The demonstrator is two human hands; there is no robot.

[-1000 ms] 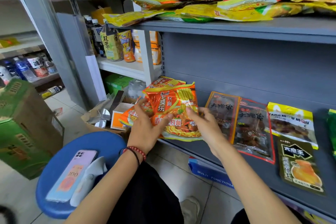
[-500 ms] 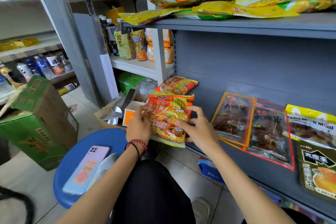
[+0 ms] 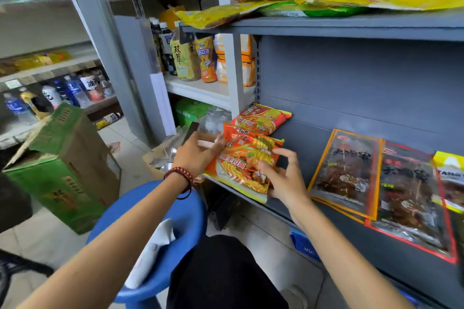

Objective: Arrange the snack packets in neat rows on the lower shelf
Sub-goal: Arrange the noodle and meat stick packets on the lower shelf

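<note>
**Noodle pkt over lower shelf's left end: light, crinkly, crush-prone**

The lower shelf [image 3: 308, 138] is the ref point for everything here. On its deck, toward the right, flat dark snack pkts [image 3: 344, 170] lie side by side w/ edges overlapping. A yellow-topped pkt [image 3: 449, 175] sits past them at the frame edge. At the shelf's left back corner a second noodle pkt [image 3: 261, 118] lies by the back panel. In front of that, over the shelf's left front edge, is the noodle pkt [image 3: 247, 165] in hand. It is orange-red and tilted, its lower edge hanging out past the shelf lip. Another wrapper edge shows behind its top, so it may be two pkts stacked; can't tell for sure.

Both hands have it. L hand [image 3: 195, 155] pinches the top-left corner, thumb on the face. R hand [image 3: 283, 178] clamps the lower-right side w/ thumb on the front, one finger lifted free above the wrapper.

Handling, my read:
- **Feel:** v. light, puffy film w/ air inside, so it gives under the fingers.
- **Risks:** the glossy wrap looks slippery, and the noodle block inside is prob. brittle.
- **Where to hold:** best taken by the sealed edges or corners, or flat across the back, not squeezed mid-face.
- **Setting down:** wants a flat slide on the deck, squared to the pkt behind. Pkts likely skate on painted metal, so nudge, don't drop.
</note>
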